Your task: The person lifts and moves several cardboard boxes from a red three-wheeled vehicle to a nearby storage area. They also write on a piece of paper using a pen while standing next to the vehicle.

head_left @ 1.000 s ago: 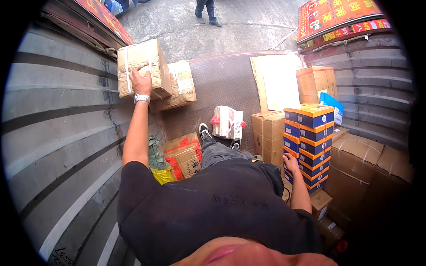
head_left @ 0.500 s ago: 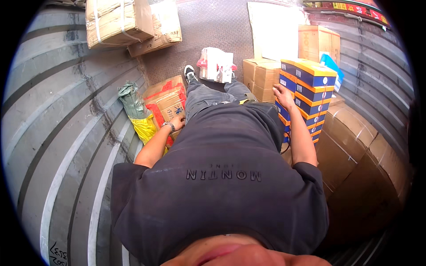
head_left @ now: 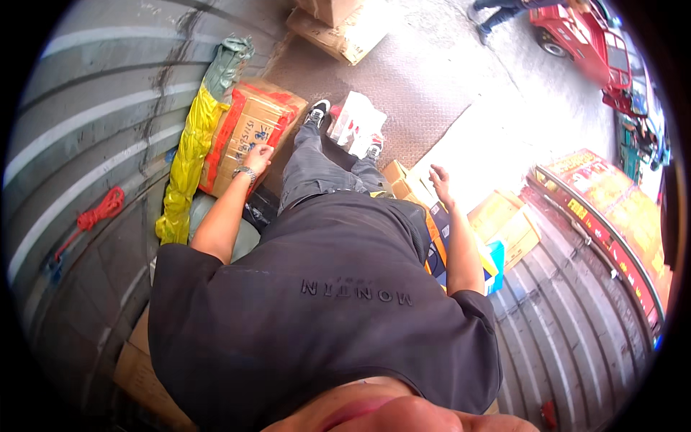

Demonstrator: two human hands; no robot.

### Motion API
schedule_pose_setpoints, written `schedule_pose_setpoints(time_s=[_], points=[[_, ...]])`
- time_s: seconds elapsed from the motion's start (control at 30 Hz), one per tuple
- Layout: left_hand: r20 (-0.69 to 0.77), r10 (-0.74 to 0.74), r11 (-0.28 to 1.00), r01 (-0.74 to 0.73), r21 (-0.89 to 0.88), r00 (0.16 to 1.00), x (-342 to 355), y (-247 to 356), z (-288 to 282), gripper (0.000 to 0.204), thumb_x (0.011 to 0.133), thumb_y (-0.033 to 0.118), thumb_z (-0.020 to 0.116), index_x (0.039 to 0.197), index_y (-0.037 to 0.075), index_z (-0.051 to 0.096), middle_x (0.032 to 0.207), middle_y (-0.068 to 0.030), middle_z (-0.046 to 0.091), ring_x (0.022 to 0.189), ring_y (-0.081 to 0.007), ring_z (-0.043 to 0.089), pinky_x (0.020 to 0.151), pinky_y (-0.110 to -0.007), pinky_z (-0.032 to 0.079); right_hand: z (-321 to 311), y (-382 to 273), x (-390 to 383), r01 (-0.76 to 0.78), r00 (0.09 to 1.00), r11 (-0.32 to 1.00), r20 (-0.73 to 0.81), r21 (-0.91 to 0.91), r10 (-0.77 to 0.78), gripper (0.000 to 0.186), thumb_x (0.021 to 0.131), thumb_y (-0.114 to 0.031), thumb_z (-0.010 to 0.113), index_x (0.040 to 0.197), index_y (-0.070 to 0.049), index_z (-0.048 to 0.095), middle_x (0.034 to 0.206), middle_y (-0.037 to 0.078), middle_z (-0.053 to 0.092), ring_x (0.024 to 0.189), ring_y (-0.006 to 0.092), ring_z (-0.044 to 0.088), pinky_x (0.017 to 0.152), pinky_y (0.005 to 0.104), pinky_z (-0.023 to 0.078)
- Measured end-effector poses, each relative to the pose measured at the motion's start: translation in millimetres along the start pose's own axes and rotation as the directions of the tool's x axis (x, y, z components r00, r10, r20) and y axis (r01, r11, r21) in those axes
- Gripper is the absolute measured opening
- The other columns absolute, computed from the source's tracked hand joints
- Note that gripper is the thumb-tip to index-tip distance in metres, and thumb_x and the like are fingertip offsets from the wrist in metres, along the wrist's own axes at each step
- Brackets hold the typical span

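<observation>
My left hand (head_left: 258, 158), with a watch on the wrist, is held over a brown carton (head_left: 241, 133) edged with red tape. Its fingers are curled in and nothing shows in them. My right hand (head_left: 441, 184) hovers with fingers apart, holding nothing, above the blue and orange boxes (head_left: 440, 219), which my arm partly hides. A small brown carton (head_left: 397, 174) lies beside those boxes. Near my feet sits a white package with red parts (head_left: 353, 121). A long bundle in yellow and green wrapping (head_left: 188, 158) leans along the left wall, next to the taped carton.
Ridged metal walls (head_left: 115, 86) rise at both sides. Cartons (head_left: 345, 32) stand at the far edge, and another carton (head_left: 506, 225) with a blue item (head_left: 497, 261) lies right. Red rope (head_left: 101, 209) hangs left. Outside are a red vehicle (head_left: 576, 32) and a person's legs (head_left: 493, 16).
My body and view have turned to the right, bringing the outside ground and red vehicle into view. My right hand has come away from the box stack; my left has risen off the taped carton.
</observation>
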State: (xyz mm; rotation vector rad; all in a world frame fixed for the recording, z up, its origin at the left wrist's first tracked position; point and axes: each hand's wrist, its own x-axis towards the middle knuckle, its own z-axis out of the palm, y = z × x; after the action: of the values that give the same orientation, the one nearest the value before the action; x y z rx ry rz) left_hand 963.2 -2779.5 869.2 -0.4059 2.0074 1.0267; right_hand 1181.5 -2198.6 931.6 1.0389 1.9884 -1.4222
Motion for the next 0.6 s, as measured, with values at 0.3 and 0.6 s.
schedule_pose_setpoints(time_s=[0.3,0.6], points=[[-0.092,-0.091,0.977,0.107,0.186,0.992,-128.2,-28.7,108.9,0.044,0.092,0.044,0.061,0.115,0.007,0.066,0.114,-0.0149,0.069,0.109,-0.0294,0.065,0.095,-0.037,0.049,-76.4,39.0,-0.8,-0.076,0.994,0.939,0.047,-0.336,0.097,0.05,0.096,-0.037,0.059,0.133,-0.004,0.056,0.111,0.013,0.066,0.093,0.0211,0.066,0.074,0.0333,0.053],[-0.107,-0.148,0.953,0.113,-0.281,0.983,-86.2,-85.3,77.7,0.034,0.096,0.037,0.06,0.116,0.008,0.062,0.097,-0.005,0.068,0.075,-0.0145,0.067,0.058,-0.03,0.052,-47.4,-17.7,-18.3,-0.041,0.991,0.928,0.104,-0.369,0.085,0.044,0.097,-0.032,0.058,0.131,-0.004,0.057,0.112,0.013,0.066,0.097,0.0209,0.066,0.077,0.0334,0.052]])
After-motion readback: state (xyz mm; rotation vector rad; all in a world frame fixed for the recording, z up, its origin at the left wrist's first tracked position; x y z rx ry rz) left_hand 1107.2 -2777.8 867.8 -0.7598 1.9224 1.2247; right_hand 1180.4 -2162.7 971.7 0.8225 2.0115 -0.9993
